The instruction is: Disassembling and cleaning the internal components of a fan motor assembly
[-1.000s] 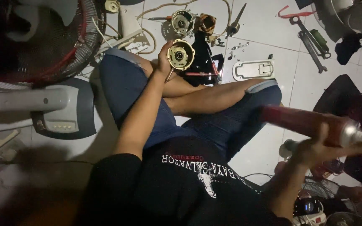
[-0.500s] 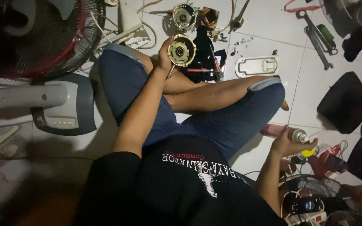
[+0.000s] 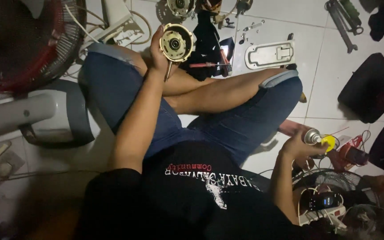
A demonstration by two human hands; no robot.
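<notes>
White tiled floor (image 3: 290, 18), dim light, parts scattered all over; person sits cross-legged in blue denim shorts and a black printed shirt. Left hand (image 3: 158, 49), upper centre of the frame, is wrapped around a round brass-coloured fan motor housing (image 3: 176, 43), open face toward the camera, bearing visible in the middle, a shaft sticking out below past the wrist. It's held up above the left knee, clear of the floor. Right hand (image 3: 298, 144), right of centre and low, is closed around a spray can (image 3: 311, 136) with a yellow cap piece (image 3: 330, 142) and a thin straw pointing right; can sits just beside the right thigh. Behind the motor housing: a black cloth (image 3: 207, 38) with a red-handled screwdriver (image 3: 205, 65) lying on it, and a white oblong plastic cover (image 3: 270, 54) flat on the tiles to its right. Upper left: fan grille with red blades (image 3: 32, 40); below it a white and grey fan base (image 3: 45, 113). Upper right: wrench and pliers (image 3: 345, 18), a black bag (image 3: 370, 86) under them. Lower right corner: another fan guard (image 3: 334, 178), a power strip (image 3: 321, 214), tangled wires. Can't tell what the small bits near the top edge are.
</notes>
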